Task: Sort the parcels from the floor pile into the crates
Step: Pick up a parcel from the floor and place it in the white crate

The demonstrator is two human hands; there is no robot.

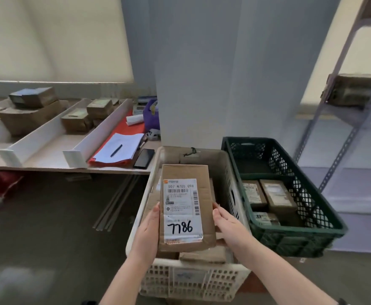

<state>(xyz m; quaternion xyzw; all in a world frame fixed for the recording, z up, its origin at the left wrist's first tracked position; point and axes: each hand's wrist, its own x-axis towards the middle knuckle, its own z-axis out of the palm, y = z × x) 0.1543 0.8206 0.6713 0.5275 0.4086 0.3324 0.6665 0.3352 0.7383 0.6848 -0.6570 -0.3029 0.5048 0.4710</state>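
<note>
Both hands, left hand (147, 230) and right hand (228, 223), grip the brown parcel (186, 208) by its sides, pinching it. It hangs over the white crate (193, 280); the green crate (290, 236) sits at 3 o'clock.

Both forearms extended forward, converging. Left hand (148, 230) lay palm inward, fingers hidden behind the clasped cardboard parcel (186, 208); right hand (229, 223) mirrored it, fingertips (215, 206) curled onto the opposite edge.
</note>
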